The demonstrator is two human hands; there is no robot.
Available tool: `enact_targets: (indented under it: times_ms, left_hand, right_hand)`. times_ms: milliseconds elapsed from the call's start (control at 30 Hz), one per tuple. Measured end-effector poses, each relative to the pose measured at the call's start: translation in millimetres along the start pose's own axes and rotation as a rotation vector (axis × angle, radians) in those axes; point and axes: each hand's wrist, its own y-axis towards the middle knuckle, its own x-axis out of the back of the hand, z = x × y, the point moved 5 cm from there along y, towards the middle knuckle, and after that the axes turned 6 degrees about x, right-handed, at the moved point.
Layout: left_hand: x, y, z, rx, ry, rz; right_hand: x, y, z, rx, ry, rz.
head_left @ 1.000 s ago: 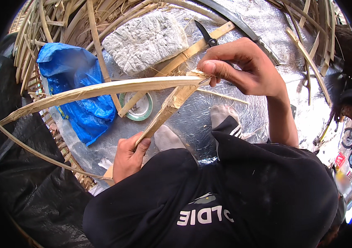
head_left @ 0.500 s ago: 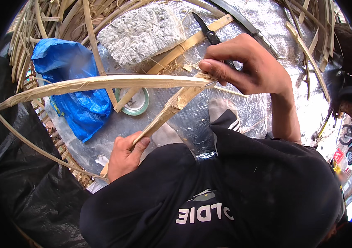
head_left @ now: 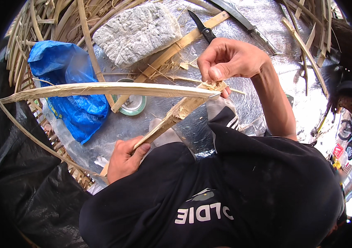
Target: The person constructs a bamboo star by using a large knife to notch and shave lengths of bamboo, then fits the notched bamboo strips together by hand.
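My left hand is closed around the lower end of a flat, rough wooden stick, which slants up and away to the right. At its far end a long pale split-bamboo strip meets it and reaches left, where it bends sharply back into a thinner strip running toward my left hand. My right hand hovers at that joint, thumb and fingers pinched together beside frayed fibres on the stick's tip. Whatever lies between those fingers is too small to make out.
Beyond my hands are a rough whitish block, a black folding knife, a long blade with a handle, and a wooden slat. To the left lie a blue plastic bag and a tape roll. Bamboo strips lie far right.
My right hand has shifted slightly left and down, its fingers now curled down at the joint. The stick and bamboo strip have dipped a little; my left hand keeps its grip.
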Motion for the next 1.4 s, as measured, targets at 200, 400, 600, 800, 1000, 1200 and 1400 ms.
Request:
enact_targets:
  times_ms: [200, 400, 600, 800, 1000, 1200, 1400]
  left_hand:
    - [-3, -2, 14, 0.002, -0.099, 0.072]
    - [-9, 2, 21, -0.101, -0.301, 0.084]
    - [-18, -1, 23, 0.081, -0.579, 0.126]
    - [-19, 0, 28, 0.123, -0.628, 0.169]
    - [-20, 4, 25, 0.105, -0.659, 0.204]
    - [-22, 4, 26, 0.138, -0.708, 0.244]
    - [-22, 7, 25, 0.171, -0.763, 0.195]
  right_hand:
    - [-19, 8, -7, 0.125, 0.192, -0.042]
    - [-37, 18, -22, 0.270, 0.448, -0.152]
    - [-28, 22, -30, 0.379, 0.448, -0.302]
    - [-19, 12, -27, 0.492, 0.266, -0.318]
    - [-12, 9, -10, 0.591, -0.058, -0.565]
    - [-17, 6, 3, 0.738, -0.352, -0.542]
    - [-29, 6, 21, 0.694, -0.879, -0.728]
